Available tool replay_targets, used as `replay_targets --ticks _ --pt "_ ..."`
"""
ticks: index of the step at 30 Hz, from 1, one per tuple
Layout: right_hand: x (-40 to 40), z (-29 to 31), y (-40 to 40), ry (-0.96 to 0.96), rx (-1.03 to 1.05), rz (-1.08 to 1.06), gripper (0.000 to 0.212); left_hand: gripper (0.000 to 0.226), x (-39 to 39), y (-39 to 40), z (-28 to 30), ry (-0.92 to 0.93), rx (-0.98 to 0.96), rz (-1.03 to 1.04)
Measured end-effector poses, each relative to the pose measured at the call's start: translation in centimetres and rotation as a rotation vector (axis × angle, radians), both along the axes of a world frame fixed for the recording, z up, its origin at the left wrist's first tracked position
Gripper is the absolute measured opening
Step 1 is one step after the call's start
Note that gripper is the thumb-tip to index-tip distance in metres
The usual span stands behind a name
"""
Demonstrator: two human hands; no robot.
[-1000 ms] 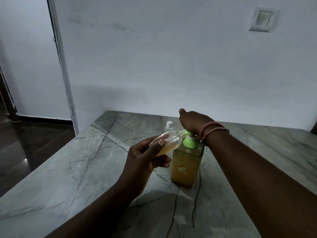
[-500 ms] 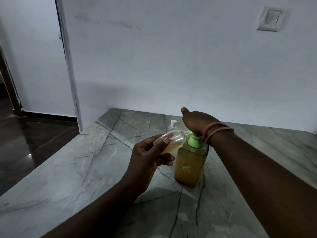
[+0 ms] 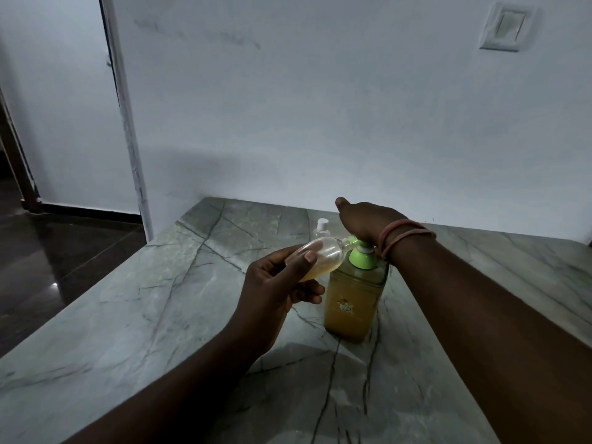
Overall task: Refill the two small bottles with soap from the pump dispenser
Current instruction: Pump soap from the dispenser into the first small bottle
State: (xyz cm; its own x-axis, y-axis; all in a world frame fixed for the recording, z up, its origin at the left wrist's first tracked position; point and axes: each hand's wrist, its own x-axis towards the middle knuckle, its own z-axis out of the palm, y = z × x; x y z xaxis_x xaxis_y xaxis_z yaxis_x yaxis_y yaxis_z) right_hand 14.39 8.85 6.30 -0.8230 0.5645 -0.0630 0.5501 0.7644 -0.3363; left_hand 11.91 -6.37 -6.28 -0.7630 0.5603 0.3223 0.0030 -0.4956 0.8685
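We note little change over the last second: our left hand (image 3: pixel 272 293) still grips the small bottle (image 3: pixel 323 256) tilted, mouth at the green spout, centre frame. Right hand (image 3: pixel 368 219) stays flat, fingers extended, pressing the pump dispenser (image 3: pixel 355 299) head. Amber soap lies partway up the bottle; filling seems ongoing. Second small bottle (image 3: pixel 321 228) stands capped behind, on the marble counter (image 3: pixel 128 315).

Your left hand (image 3: pixel 275 290) tilts a small bottle (image 3: pixel 323 256) against the pump dispenser (image 3: pixel 355 299) spout; your right hand (image 3: pixel 368 219) presses the pump, a capped bottle (image 3: pixel 321 229) at eleven o'clock.
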Motion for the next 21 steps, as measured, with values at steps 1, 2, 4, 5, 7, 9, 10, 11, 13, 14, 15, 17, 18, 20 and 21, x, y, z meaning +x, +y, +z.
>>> replay_targets --ticks 1,2,4,5,7,9,10,11,13,14,15,17,18,20,21 --pt "0.0 0.0 0.0 -0.006 -0.007 0.002 0.048 0.034 0.0 0.0 0.0 0.001 -0.002 0.003" --pt "0.0 0.0 0.0 -0.005 -0.016 0.003 0.050 0.035 0.0 -0.1 0.0 0.002 -0.004 0.002" --pt "0.0 0.2 0.0 0.004 -0.024 -0.005 0.056 0.035 0.1 -0.1 0.2 0.003 -0.005 0.001" --pt "-0.1 0.4 0.0 0.007 -0.019 -0.011 0.059 0.035 0.2 0.0 0.2 0.002 -0.005 0.001" --pt "-0.1 0.6 0.0 0.025 -0.007 -0.020 0.065 0.035 0.2 0.0 0.2 -0.003 -0.001 -0.003" --pt "-0.1 0.6 0.1 0.038 -0.011 -0.020 0.060 0.036 0.1 0.1 0.2 -0.004 0.001 -0.003" --pt "-0.1 0.5 0.2 0.041 -0.020 -0.014 0.054 0.036 0.1 0.2 0.2 -0.001 0.000 -0.002" --pt "-0.2 0.3 0.4 0.048 -0.034 -0.013 0.051 0.037 0.1 0.2 0.2 0.001 0.000 0.000" --pt "-0.2 -0.1 0.7 0.056 -0.062 -0.027 0.049 0.036 0.0 0.2 0.1 0.003 0.000 0.000" --pt "-0.3 -0.3 0.8 0.053 -0.066 -0.032 0.051 0.036 0.0 0.2 0.1 0.002 0.000 0.003" --pt "-0.4 -0.4 0.8 0.051 -0.068 -0.036 0.054 0.034 0.0 0.1 0.1 0.000 -0.003 0.008" --pt "-0.5 -0.5 0.6 0.047 -0.067 -0.050 0.060 0.032 0.0 0.1 0.1 -0.003 -0.011 0.016" --pt "-0.6 -0.4 0.5 0.043 -0.065 -0.053 0.063 0.032 0.0 0.0 0.1 -0.005 -0.012 0.020" --pt "-0.7 0.0 0.4 0.037 -0.053 -0.051 0.066 0.031 0.2 0.0 0.2 -0.007 -0.008 0.021" --pt "-0.8 0.2 0.4 0.040 -0.039 -0.048 0.067 0.031 0.2 0.0 0.3 -0.008 -0.003 0.017"
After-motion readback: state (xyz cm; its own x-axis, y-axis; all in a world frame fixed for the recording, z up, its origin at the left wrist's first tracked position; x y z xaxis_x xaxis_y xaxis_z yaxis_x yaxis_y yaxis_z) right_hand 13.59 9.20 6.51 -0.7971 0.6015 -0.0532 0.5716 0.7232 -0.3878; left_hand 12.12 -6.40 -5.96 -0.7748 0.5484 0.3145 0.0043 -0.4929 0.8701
